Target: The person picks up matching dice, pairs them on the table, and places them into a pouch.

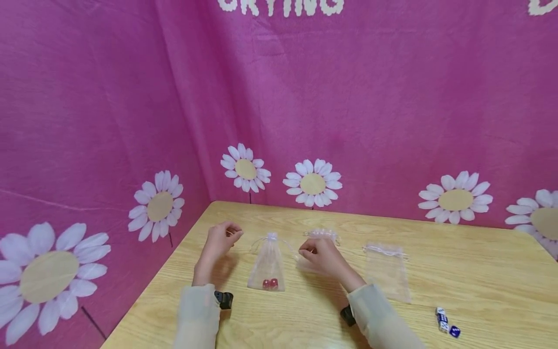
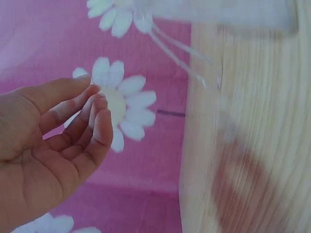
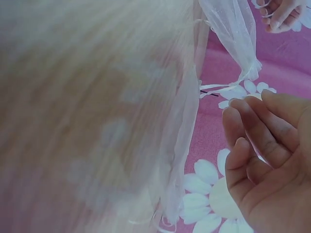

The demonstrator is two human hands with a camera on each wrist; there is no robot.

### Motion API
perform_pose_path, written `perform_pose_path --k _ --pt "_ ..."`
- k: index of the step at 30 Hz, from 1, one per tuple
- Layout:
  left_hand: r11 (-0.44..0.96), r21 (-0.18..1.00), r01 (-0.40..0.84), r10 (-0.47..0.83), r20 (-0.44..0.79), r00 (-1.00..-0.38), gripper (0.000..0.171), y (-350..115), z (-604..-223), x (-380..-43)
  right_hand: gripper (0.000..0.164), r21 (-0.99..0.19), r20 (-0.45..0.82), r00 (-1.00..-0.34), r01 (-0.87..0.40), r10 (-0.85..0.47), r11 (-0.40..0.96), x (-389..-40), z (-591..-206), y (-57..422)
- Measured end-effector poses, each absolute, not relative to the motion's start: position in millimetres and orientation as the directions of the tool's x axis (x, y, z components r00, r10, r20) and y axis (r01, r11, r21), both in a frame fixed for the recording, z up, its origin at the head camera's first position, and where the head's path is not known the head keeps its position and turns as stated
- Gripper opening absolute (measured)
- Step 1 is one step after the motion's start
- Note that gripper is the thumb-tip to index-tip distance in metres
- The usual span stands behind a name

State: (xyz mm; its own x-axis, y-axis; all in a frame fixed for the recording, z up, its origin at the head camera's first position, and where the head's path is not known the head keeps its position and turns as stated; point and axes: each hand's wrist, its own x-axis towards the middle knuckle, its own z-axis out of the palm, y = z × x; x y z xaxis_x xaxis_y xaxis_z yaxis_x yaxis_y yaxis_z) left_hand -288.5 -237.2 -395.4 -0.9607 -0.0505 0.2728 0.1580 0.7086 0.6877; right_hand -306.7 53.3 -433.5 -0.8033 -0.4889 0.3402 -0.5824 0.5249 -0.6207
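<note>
A sheer white drawstring bag [image 1: 271, 261] stands with its neck gathered tight; two red dice [image 1: 270, 283] lie at its bottom. Thin white drawstring [image 2: 177, 60] loops stick out from both sides of the neck. Left of the bag, my left hand [image 1: 221, 240] is raised with fingers loosely curled, and no cord reaches its fingertips in the left wrist view. On the other side my right hand [image 1: 324, 257] hovers close to the right-hand loop, fingers bent and apart from the cord. Partly hidden beneath it lies another sheer bag [image 1: 322, 235].
A third flat sheer bag [image 1: 388, 271] lies to the right on the wooden table [image 1: 479, 271]. Near the front right sit several white and blue dice [image 1: 442, 320]. Pink cloth [image 1: 348, 106] printed with daisies hangs behind and along the left side.
</note>
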Motion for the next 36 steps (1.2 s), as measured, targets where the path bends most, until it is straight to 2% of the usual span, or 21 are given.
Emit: perform_pose_path --k 6,18,22,28,32,36 --pt "0.711 0.666 0.226 0.027 0.295 -0.955 0.008 -202.0 -397.7 -286.1 0.012 -0.633 0.317 -0.836 -0.538 -0.448 0.557 -293.8 -434.8 71.0" --pt "0.648 0.695 0.312 0.235 0.207 -0.95 0.01 -119.2 -403.9 -298.1 0.011 -0.669 0.253 -0.921 -0.388 -0.296 0.634 -266.9 -434.8 142.3" --pt "0.682 0.639 0.356 0.319 0.177 -0.931 0.014 -97.6 -403.1 -304.4 0.012 -0.656 0.259 -0.938 -0.347 -0.232 0.67 -258.4 -430.9 174.0" --pt "0.728 0.587 0.355 0.409 0.043 -0.911 0.02 -74.9 -408.6 -308.9 0.012 -0.629 0.296 -0.943 -0.314 -0.155 0.711 -242.3 -426.2 229.2" --pt "0.762 0.543 0.353 0.421 -0.001 -0.907 0.022 -63.3 -413.4 -309.9 0.011 -0.603 0.309 -0.947 -0.265 -0.086 0.752 -229.3 -422.9 267.5" --pt "0.808 0.472 0.353 0.41 -0.022 -0.912 0.018 -55.5 -418.3 -310.6 0.014 -0.598 0.244 -0.968 -0.198 -0.059 0.776 -217.0 -423.4 296.6"
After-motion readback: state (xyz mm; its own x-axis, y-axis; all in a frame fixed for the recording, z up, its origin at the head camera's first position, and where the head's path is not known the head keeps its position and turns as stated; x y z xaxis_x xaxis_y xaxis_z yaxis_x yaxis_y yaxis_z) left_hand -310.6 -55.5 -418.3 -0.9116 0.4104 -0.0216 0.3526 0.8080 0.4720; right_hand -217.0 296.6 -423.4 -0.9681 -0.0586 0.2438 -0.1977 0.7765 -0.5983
